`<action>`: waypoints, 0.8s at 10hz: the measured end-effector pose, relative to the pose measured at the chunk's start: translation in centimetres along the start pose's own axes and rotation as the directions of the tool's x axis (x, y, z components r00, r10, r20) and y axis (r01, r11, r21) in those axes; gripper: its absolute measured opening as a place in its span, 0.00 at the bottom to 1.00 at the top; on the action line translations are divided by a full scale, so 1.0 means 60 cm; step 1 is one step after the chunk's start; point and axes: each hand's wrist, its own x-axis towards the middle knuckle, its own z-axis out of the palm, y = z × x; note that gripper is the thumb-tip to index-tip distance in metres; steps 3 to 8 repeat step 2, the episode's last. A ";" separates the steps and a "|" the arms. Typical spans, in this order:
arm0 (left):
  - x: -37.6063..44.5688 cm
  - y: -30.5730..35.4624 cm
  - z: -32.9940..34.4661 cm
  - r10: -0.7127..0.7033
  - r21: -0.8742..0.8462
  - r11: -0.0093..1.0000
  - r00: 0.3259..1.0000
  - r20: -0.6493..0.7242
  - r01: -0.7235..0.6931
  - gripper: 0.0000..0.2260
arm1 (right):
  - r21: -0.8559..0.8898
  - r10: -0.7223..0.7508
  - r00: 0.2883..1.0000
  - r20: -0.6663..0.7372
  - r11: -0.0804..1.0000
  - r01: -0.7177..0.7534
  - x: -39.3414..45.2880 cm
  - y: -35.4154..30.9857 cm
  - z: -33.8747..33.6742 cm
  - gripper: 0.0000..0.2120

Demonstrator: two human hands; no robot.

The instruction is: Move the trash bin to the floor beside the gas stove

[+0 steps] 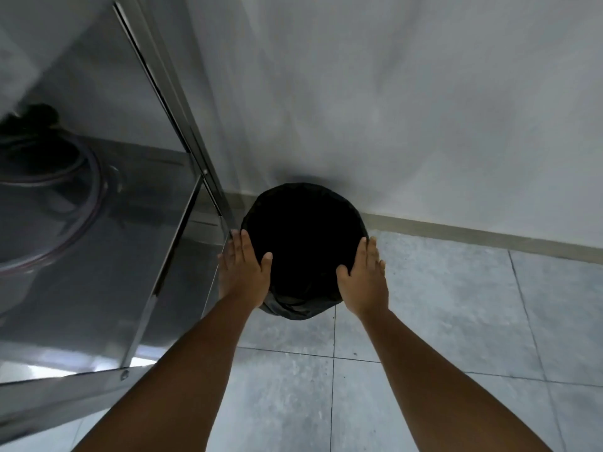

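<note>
The trash bin (303, 236) is round, lined with a black bag, and seen from above near the wall, just right of a steel stand. My left hand (243, 272) presses flat on the bin's left rim, thumb over the edge. On the right rim lies my right hand (363, 278), thumb also hooked inside. Both hands clasp the bin between them. Whether the bin's base touches the floor is hidden. A gas stove is not clearly visible; the steel stand (98, 256) fills the left.
The steel stand has a lower shelf with a coiled hose (75, 203) and an upright leg (182, 125) close to the bin. A white wall (391, 109) with a baseboard stands behind. Grey floor tiles (456, 321) spread to the right and front.
</note>
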 end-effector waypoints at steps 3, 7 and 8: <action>-0.115 0.067 -0.147 -0.042 0.105 0.994 0.991 0.131 0.029 0.33 | -0.055 -0.083 0.961 0.264 0.993 0.101 -0.067 -0.076 -0.160 0.30; -0.115 0.067 -0.147 -0.042 0.105 0.994 0.991 0.131 0.029 0.33 | -0.055 -0.083 0.961 0.264 0.993 0.101 -0.067 -0.076 -0.160 0.30; -0.115 0.067 -0.147 -0.042 0.105 0.994 0.991 0.131 0.029 0.33 | -0.055 -0.083 0.961 0.264 0.993 0.101 -0.067 -0.076 -0.160 0.30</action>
